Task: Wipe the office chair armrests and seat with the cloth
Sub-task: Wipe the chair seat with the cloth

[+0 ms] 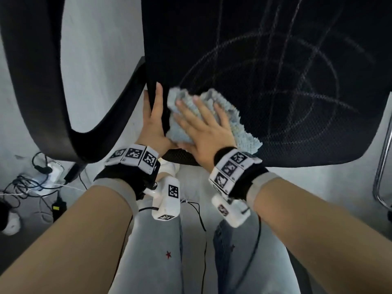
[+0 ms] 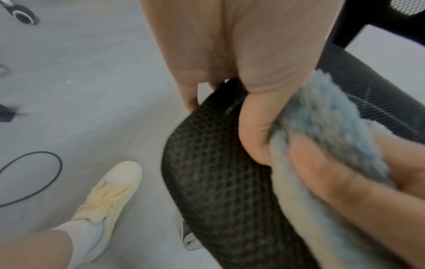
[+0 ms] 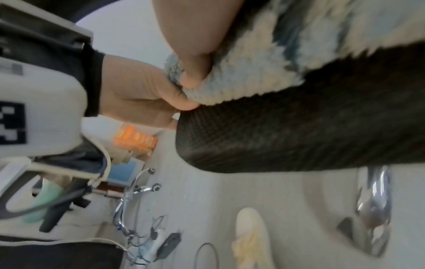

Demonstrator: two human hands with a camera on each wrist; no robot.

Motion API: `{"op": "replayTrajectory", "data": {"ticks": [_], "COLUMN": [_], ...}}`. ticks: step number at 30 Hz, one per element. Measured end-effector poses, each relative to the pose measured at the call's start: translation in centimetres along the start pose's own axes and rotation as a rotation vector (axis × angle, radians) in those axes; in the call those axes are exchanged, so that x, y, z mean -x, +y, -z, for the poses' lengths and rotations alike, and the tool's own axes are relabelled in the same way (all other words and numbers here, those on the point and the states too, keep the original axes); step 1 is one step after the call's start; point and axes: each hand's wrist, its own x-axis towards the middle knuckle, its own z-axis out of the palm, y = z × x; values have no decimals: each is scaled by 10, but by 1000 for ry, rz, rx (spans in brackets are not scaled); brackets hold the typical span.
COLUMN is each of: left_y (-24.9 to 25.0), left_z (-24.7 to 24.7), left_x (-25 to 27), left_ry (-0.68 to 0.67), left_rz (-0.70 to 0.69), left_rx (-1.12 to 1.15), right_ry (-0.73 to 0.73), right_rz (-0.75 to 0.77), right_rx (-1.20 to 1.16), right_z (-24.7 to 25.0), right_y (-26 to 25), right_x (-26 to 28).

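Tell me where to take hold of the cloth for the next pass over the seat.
Keep the right hand flat on top of the cloth, fingers spread, coming from the seat's front edge. The cloth lies bunched near the front left corner, so a flat palm probably drags it better than a pinch grip.

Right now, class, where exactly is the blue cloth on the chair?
In the head view the cloth lies on the mesh seat at its front left corner, flat under the right hand, with the left hand gripping the seat edge beside it.
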Motion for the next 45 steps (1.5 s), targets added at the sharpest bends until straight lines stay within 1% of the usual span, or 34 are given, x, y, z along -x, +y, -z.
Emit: {"op": "replayTrajectory", "data": {"ticks": [1, 2, 3, 4, 5, 7, 8, 9, 10, 11, 13, 14, 16, 17, 18, 19, 20, 21, 22, 23, 24, 25, 26, 29, 31, 33, 34, 37, 38, 39, 40, 41, 43, 45], "left_y": [-4, -7, -9, -11, -13, -14, -13, -12, -12, -13, -14, -13, -12, -11, -10, -11, -10, -12, -13, -15, -16, -18, -19, -25, -26, -28, -31, -34, -34, -34, -34, -34, -34, -31], "left_z": [3, 5, 7, 7, 6, 3, 1, -1, -1, -1, 1, 2, 6, 6, 8, 9, 10, 10, 10, 10, 9, 7, 6, 1, 0, 0, 1, 1, 2, 3, 4, 4, 4, 4], "left_x": [1, 2, 5, 8, 10, 12, 13, 12, 12, 11, 11, 11, 12, 12, 12, 11, 11, 12, 13, 15, 17, 21, 24, 30, 29, 27, 26, 24, 22, 21, 20, 19, 18, 19], "left_ry": [-5, -24, -49, -72, -81, -57, -40, -25, -16, -10, 0, -6, -28, -48, -63, -72, -76, -73, -62, -54, -51, -58, -76, -135, -153, -150, -147, -169, -169, -170, -168, -160, -152, -166], "left_rz": [-24, -25, 1, 31, 45, 67, 83, 101, 115, 127, 134, 136, 130, 125, 120, 112, 104, 99, 94, 95, 101, 110, 118, 157, 158, 137, 135, 135, 135, 137, 143, 149, 150, 150], "left_rx": [-24, -26, 2, 44, 81, 109, 108, 104, 104, 112, 127, 115, 86, 90, 99, 105, 112, 117, 121, 133, 158, 194, 230, 296, 307, 298, 296, 273, 253, 241, 233, 226, 206, 181], "right_ry": [-10, 15, 74, 130, 162, 200, 229, 232, 200, 136, -17, -77, -78, -50, 11, 100, 196, 241, 248, 240, 231, 220, 204, 47, -19, 63, 127, 206, 218, 184, 135, 89, 43, -25], "right_rz": [98, 133, 97, -10, -166, -491, -587, -621, -578, -457, -126, 19, 205, 221, 158, 21, -142, -307, -436, -515, -549, -540, -474, -118, 27, 44, -3, -367, -460, -500, -476, -394, -155, 38], "right_rx": [63, 113, 156, 159, 106, -67, -104, -116, -122, -119, -79, -47, 58, 141, 201, 206, 154, 61, -35, -96, -124, -122, -103, -7, 87, 163, 167, 35, 38, 43, 47, 49, 93, 191], "right_z": [1, 7, 12, 20, 32, 57, 64, 64, 58, 48, 23, 12, 9, 14, 21, 33, 47, 60, 67, 69, 68, 64, 53, 14, 6, 17, 27, 61, 66, 63, 54, 41, 15, 9], "right_y": [7, 19, 34, 52, 72, 96, 94, 79, 58, 33, -13, -22, -5, 11, 27, 43, 57, 67, 71, 67, 55, 39, 21, -23, -24, -6, 6, 35, 33, 22, 8, -8, -36, -38], "right_x": [3, 1, -4, -9, -15, -25, -31, -35, -37, -35, -20, -12, -11, -17, -25, -33, -41, -49, -56, -62, -63, -60, -54, -21, -11, -22, -34, -64, -68, -66, -61, -51, -24, -8]}}
